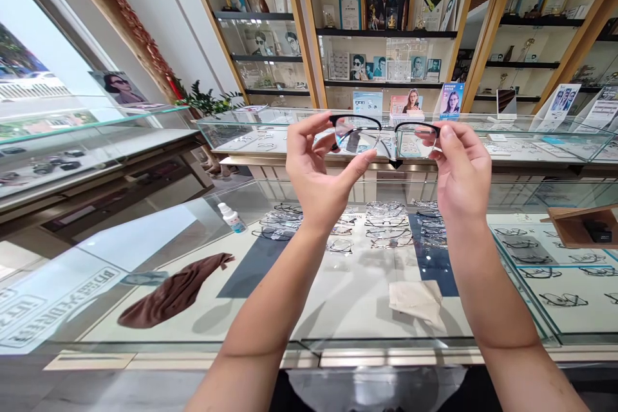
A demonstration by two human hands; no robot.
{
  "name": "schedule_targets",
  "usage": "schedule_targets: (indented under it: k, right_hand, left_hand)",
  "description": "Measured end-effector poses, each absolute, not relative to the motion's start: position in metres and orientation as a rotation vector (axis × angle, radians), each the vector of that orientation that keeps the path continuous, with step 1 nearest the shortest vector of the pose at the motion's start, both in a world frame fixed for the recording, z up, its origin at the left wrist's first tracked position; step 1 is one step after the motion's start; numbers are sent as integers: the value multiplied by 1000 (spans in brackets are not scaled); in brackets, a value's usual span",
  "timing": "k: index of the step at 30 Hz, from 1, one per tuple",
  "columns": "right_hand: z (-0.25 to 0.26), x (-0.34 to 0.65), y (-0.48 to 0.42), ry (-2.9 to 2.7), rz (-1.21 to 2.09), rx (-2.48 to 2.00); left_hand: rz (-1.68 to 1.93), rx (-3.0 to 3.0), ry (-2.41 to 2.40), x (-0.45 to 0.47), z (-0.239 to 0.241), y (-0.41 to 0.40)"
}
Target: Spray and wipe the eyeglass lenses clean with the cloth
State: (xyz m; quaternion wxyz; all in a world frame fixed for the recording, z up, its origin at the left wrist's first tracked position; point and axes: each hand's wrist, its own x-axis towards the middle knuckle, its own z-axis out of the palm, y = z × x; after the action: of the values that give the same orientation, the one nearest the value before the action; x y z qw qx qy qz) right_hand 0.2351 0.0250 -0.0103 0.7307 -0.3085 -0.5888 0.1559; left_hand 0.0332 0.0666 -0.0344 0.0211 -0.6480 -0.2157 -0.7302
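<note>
I hold a pair of black-rimmed glasses [383, 134] up at chest height in front of me, above a glass display counter [338, 335]. My left hand [318, 164] pinches the left end of the frame between thumb and fingers. My right hand [458, 167] grips the right end the same way. Both lenses face me and are clear.
On the counter lie a brown cloth [174, 290], a small white bottle [232, 217] and a pale cloth [418, 299]. Rows of glasses [386, 225] lie under the glass. A wooden tray [582, 226] stands at right. Another showcase [531, 138] and shelves [386, 32] are behind.
</note>
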Motion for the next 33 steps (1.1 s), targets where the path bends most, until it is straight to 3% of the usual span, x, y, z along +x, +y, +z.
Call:
schedule_targets:
  k: [11, 22, 27, 33]
  right_hand:
    - [-15, 233, 30, -1320, 460, -649]
    - [-16, 241, 37, -1382, 654, -589]
    - [-15, 237, 37, -1654, 448, -579]
    - [-14, 229, 27, -1730, 192, -518]
  left_hand:
    - [-2347, -2062, -675, 30, -33, 71]
    - [-2939, -2188, -619, 34, -23, 56]
    - [-3235, -2553, -780, 35, -26, 62]
    - [-3301, -2905, -985, 47, -26, 54]
